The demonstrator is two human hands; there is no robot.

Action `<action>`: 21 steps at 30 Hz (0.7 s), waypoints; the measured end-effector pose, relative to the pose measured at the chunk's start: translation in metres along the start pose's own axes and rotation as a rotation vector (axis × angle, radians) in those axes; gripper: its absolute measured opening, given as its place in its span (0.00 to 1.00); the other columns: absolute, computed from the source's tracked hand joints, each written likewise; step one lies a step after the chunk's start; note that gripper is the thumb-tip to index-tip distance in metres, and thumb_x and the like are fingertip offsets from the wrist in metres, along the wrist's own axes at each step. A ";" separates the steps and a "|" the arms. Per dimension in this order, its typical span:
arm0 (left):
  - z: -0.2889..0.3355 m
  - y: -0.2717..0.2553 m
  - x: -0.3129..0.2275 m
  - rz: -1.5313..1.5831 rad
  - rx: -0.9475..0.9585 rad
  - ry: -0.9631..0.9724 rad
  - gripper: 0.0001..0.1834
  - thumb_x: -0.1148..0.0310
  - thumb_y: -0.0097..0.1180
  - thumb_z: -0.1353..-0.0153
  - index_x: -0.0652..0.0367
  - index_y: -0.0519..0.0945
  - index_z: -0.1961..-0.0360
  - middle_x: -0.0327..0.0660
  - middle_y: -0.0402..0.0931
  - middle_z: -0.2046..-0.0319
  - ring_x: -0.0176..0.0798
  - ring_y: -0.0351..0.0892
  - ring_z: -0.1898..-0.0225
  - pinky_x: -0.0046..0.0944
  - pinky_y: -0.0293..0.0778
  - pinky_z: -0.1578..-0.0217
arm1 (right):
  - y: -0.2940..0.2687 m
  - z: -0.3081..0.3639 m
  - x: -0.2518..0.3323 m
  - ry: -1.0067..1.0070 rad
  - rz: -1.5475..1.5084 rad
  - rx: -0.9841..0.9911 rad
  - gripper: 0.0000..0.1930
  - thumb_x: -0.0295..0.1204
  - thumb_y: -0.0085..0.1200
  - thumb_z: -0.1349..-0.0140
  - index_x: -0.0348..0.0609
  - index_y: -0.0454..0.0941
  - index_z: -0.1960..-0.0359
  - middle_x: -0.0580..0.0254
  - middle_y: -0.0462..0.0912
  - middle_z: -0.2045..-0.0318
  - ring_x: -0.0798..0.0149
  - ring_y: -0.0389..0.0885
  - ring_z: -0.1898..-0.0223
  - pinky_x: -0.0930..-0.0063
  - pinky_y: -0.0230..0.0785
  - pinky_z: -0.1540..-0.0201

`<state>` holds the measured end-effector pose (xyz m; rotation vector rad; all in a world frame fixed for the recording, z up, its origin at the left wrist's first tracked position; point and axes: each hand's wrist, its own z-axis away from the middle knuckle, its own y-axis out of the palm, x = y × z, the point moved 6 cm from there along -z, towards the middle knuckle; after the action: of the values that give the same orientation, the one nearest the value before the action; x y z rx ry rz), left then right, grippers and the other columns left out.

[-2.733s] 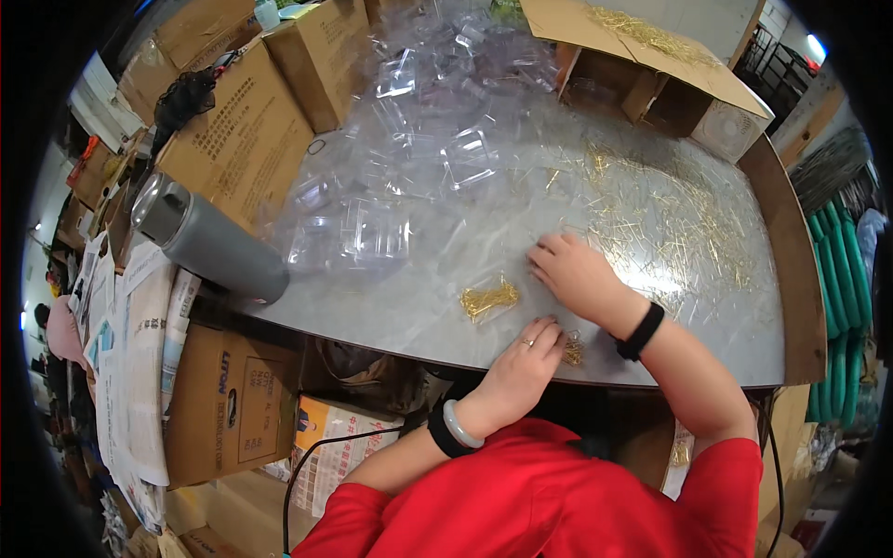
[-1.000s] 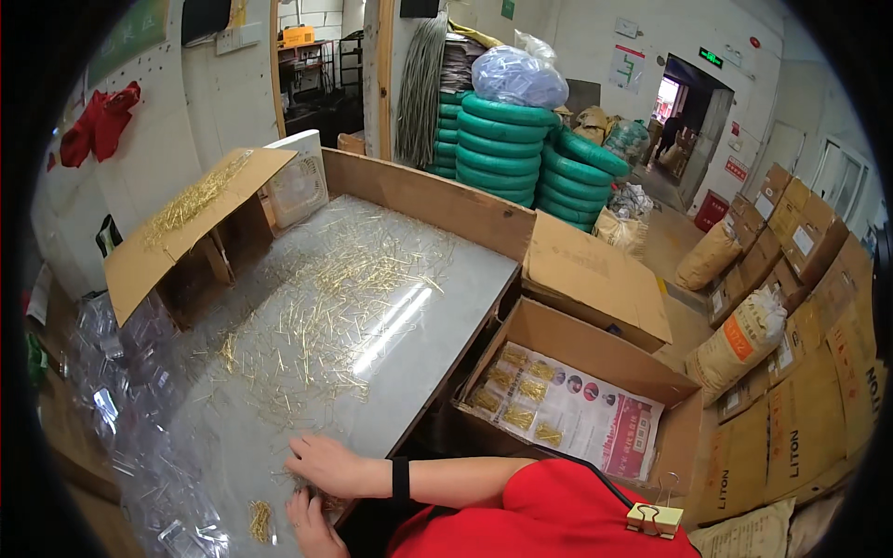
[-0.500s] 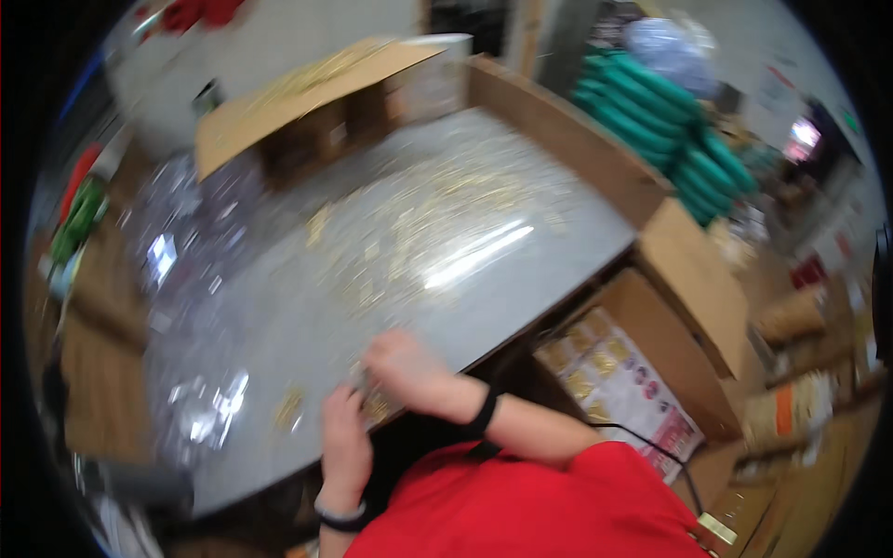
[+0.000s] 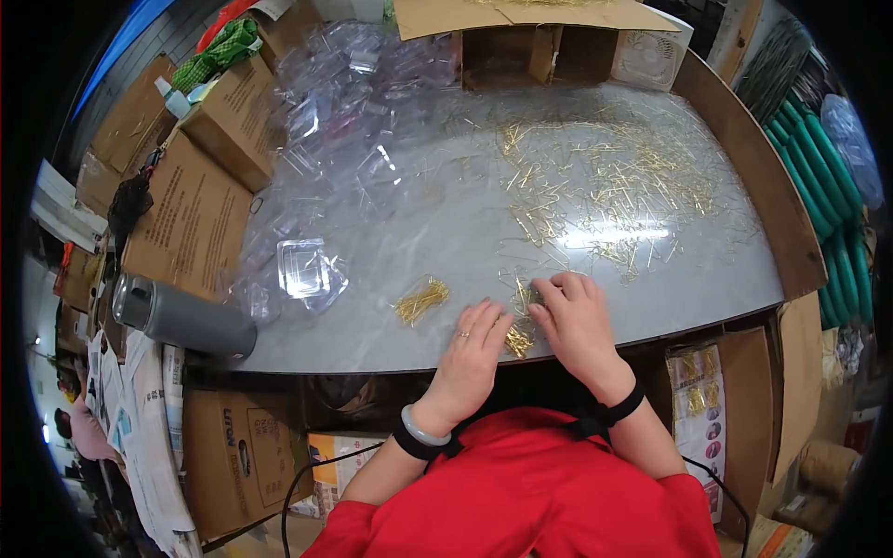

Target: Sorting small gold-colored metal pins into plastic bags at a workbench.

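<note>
My left hand (image 4: 473,358), with a ring and a pale bracelet, lies at the table's near edge. Its fingers are stretched out, the tips against a small heap of gold-coloured wire hooks (image 4: 518,342). On the heap's other side my right hand (image 4: 579,325) is bent over the table, thumb and forefinger apart beside a few loose hooks. Nothing shows gripped in either hand, though some fingertips are partly hidden. Left of my left hand lies a neat bundle of gold hooks (image 4: 421,300). Many more loose hooks (image 4: 623,181) are scattered over the table's right half.
Clear plastic boxes (image 4: 312,270) pile along the left side of the grey table (image 4: 400,228). A grey flask (image 4: 186,319) lies at the near left corner. Cardboard walls the right side. An open carton (image 4: 749,400) with packed cards stands below right.
The view has swung and is now sharper. My hands were close together over the hooks; now they are apart, with the heap between them.
</note>
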<state>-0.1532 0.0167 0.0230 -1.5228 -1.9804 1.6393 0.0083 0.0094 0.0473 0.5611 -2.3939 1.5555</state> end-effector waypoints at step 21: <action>-0.020 0.007 -0.005 -0.059 0.086 -0.005 0.29 0.78 0.56 0.38 0.70 0.66 0.34 0.57 0.62 0.37 0.65 0.59 0.32 0.55 0.61 0.32 | -0.005 0.020 -0.014 -0.040 -0.292 -0.014 0.17 0.17 0.58 0.43 0.41 0.81 0.51 0.55 0.81 0.52 0.47 0.78 0.52 0.58 0.73 0.48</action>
<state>-0.1334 0.0253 0.0276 -1.4184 -1.9122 1.6832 0.0229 -0.0075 0.0376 0.9007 -2.2263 1.4126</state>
